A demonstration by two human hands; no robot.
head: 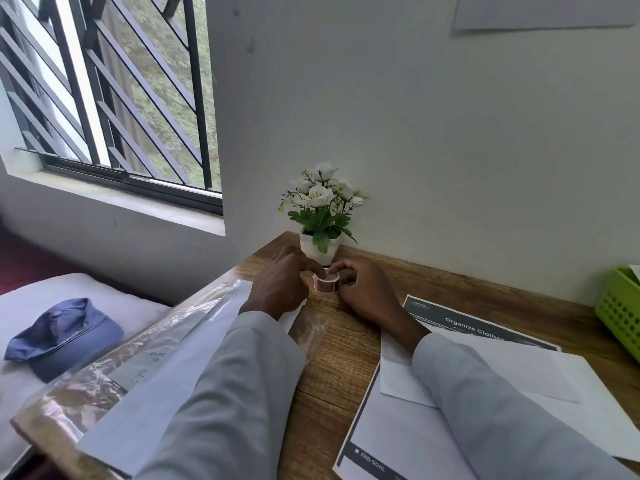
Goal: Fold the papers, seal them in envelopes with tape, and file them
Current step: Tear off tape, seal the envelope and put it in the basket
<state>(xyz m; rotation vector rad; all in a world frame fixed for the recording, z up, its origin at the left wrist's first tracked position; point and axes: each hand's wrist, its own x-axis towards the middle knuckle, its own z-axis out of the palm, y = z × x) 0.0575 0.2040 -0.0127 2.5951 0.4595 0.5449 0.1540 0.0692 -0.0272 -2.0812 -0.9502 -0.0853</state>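
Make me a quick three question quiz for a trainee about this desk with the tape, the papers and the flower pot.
1. True or false: both hands hold the tape roll.
2. Which thing stands right behind the tape roll? A) flower pot B) green basket C) blue cap
3. Fill in: the right hand has its forearm lying over the ____.

Key
1. True: the left hand and the right hand grip it between them.
2. A. The basket is at the desk's right edge, the cap off the desk to the left.
3. Printed sheet.
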